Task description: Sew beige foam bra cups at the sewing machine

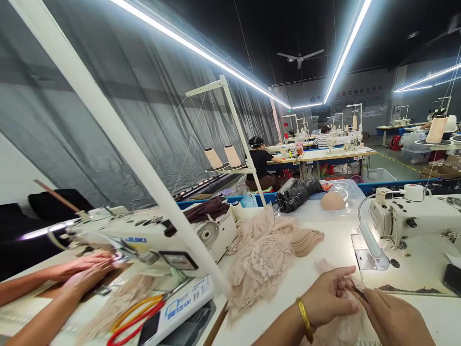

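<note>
My left hand, with a gold bangle at the wrist, pinches sheer beige fabric, its index finger stretched out. Close beside it, my right hand is closed on a small dark tool that points at the fabric by my left fingers. The tool's exact kind is hidden in the grip. A pile of beige lace pieces lies to the left of my hands, with a stack of beige cut pieces against it. Beyond my hands stands a white sewing machine with its lamp lit.
At left, a co-worker's hands work at another sewing machine. A slanting white pole stands between us. Red-handled scissors lie near a white box. Behind are a black plastic bundle and a beige cup.
</note>
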A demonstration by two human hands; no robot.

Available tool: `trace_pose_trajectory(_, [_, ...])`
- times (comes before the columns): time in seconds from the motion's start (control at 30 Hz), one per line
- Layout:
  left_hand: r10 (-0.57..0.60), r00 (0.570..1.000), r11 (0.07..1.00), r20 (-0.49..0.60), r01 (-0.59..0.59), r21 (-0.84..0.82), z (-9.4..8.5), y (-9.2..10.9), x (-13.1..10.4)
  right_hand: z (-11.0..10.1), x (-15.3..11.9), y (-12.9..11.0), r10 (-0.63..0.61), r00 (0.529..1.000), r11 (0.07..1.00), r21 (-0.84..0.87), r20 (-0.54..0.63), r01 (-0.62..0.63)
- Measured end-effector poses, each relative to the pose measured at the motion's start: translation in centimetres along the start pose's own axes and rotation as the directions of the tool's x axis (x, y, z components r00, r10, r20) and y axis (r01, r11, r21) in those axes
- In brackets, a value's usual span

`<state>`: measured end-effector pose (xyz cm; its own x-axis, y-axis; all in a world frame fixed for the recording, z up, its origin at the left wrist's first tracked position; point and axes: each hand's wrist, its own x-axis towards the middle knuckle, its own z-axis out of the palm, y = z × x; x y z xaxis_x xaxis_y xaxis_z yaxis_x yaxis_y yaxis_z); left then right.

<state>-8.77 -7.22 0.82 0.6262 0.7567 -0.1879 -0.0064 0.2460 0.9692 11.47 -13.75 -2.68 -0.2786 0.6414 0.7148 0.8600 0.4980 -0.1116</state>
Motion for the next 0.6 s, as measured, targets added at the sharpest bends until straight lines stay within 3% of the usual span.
trace_pose_trajectory(0.13, [0.038, 0.999, 0.969, 0.028, -0.044, 0.244, -1.8, 2.6, -1.6, -0.2, -2.1, 2.3, 0.102, 0.985, 0.992, 0.062, 0.136, -0.111])
trace_pose_trajectory(0.2, [0.118, 0.992, 0.869, -0.051, -0.078, 0.488, -3.9, 5.6, -3.5, -0.7, -4.3, 5.3, 0.166, 0.969, 0.985, 0.015, 0.183, -0.171])
trace_pose_trajectory(0.23, [0.230, 0.960, 0.768, -0.161, -0.077, 0.635, -5.1, 7.2, -4.6, -1.0, -5.4, 7.1, 0.194, 0.964, 0.981, -0.046, 0.180, -0.188])
trace_pose_trajectory(0.27, [0.387, 0.876, 0.663, -0.288, -0.047, 0.747, -6.4, 8.7, -5.7, -1.5, -6.5, 9.0, 0.270, 0.950, 0.956, -0.161, 0.158, -0.245])
trace_pose_trajectory(0.3, [0.474, 0.808, 0.628, -0.351, -0.030, 0.778, -7.5, 10.0, -6.7, -2.0, -7.5, 10.7, 0.295, 0.946, 0.934, -0.248, 0.133, -0.256])
trace_pose_trajectory(0.37, [0.646, 0.647, 0.510, -0.404, 0.027, 0.860, -8.8, 11.3, -8.0, -2.8, -8.5, 13.2, 0.241, 0.963, 0.938, -0.285, 0.122, -0.198])
trace_pose_trajectory(0.4, [0.690, 0.613, 0.464, -0.384, 0.032, 0.885, -8.9, 11.2, -8.2, -3.1, -8.6, 13.7, 0.238, 0.964, 0.942, -0.269, 0.116, -0.200])
trace_pose_trajectory(0.43, [0.704, 0.619, 0.424, -0.348, 0.027, 0.905, -8.5, 10.7, -8.0, -3.2, -8.3, 13.6, 0.243, 0.963, 0.955, -0.200, 0.115, -0.217])
trace_pose_trajectory(0.47, [0.685, 0.663, 0.401, -0.301, 0.001, 0.916, -7.9, 9.8, -7.6, -3.1, -7.8, 12.8, 0.262, 0.956, 0.963, -0.099, 0.135, -0.250])
trace_pose_trajectory(0.53, [0.540, 0.821, 0.429, -0.185, -0.080, 0.900, -5.9, 7.4, -5.9, -2.2, -6.1, 10.0, 0.336, 0.911, 0.917, 0.137, 0.237, -0.374])
trace_pose_trajectory(0.57, [0.488, 0.862, 0.447, -0.133, -0.116, 0.887, -4.8, 6.2, -4.8, -1.6, -5.1, 8.2, 0.348, 0.895, 0.881, 0.229, 0.280, -0.414])
trace_pose_trajectory(0.6, [0.455, 0.886, 0.469, -0.088, -0.155, 0.870, -3.8, 5.2, -3.7, -1.0, -4.1, 6.4, 0.359, 0.901, 0.855, 0.300, 0.246, -0.422])
